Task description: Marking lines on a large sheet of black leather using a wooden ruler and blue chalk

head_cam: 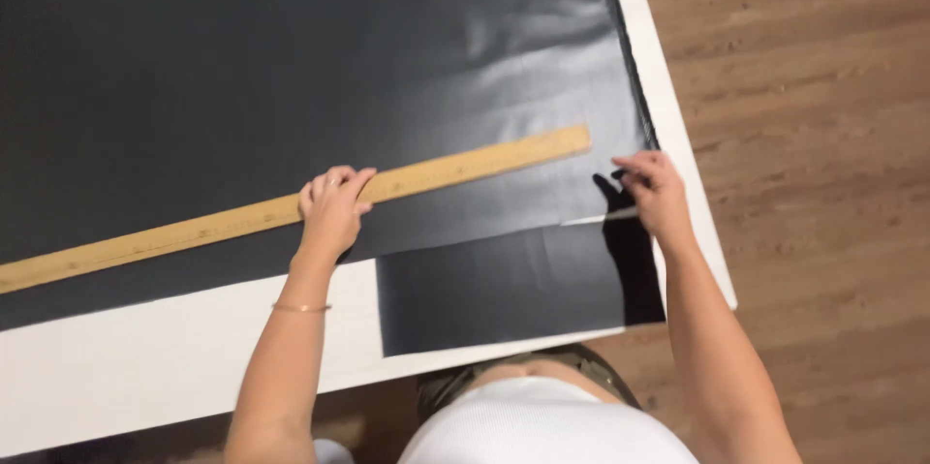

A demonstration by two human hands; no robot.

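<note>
- The wooden ruler (pixel 291 209) lies on the black sheet (pixel 242 86), its long axis running from the low left up to the right, its right end stopping short of the sheet's right edge.
- My left hand (pixel 332 209) rests on the ruler around the middle of its visible length, palm down, fingers curled over the far edge and pressing it flat against the sheet; it grips nothing else.
- The black sheet covers most of the white table (pixel 145 357), and a narrower flap of it hangs toward me between my two arms.
- My right hand (pixel 657 195) sits to the right of the ruler's end, near the sheet's right edge, well apart from my left hand.
- Its fingers are pinched around a thin light-coloured tool (pixel 601 218), whose tip points left along a line that lies just below the ruler and roughly parallel to it; I cannot tell what kind of tool it is.
- The ruler's end is nearer to my right hand than to the table's corner, and the wooden floor (pixel 823 135) lies beyond the table's right edge.
</note>
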